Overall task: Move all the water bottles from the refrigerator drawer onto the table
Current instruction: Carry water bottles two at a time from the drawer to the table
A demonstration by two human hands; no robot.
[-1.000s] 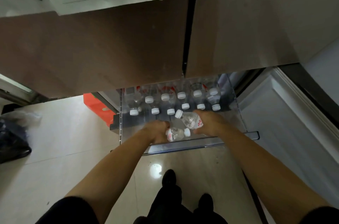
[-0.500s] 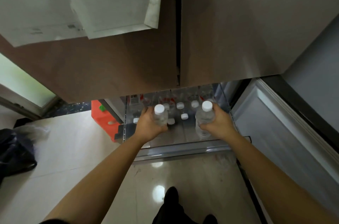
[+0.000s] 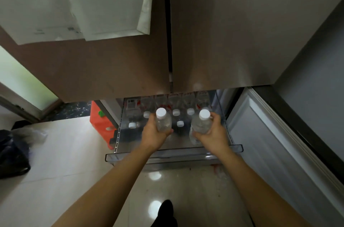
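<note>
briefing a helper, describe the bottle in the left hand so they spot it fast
Below the fridge doors is an open drawer. Above it the left hand grips a clear bottle upright. Unlike the other bottle, in the right hand, it is nearer the orange crate.

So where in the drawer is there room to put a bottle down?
The front strip of the drawer is bare, between its front wall and the nearest caps: one patch by the left wall beside the left hand, another between that hand and the right hand. The back, under the fridge doors, is packed with bottles.
</note>
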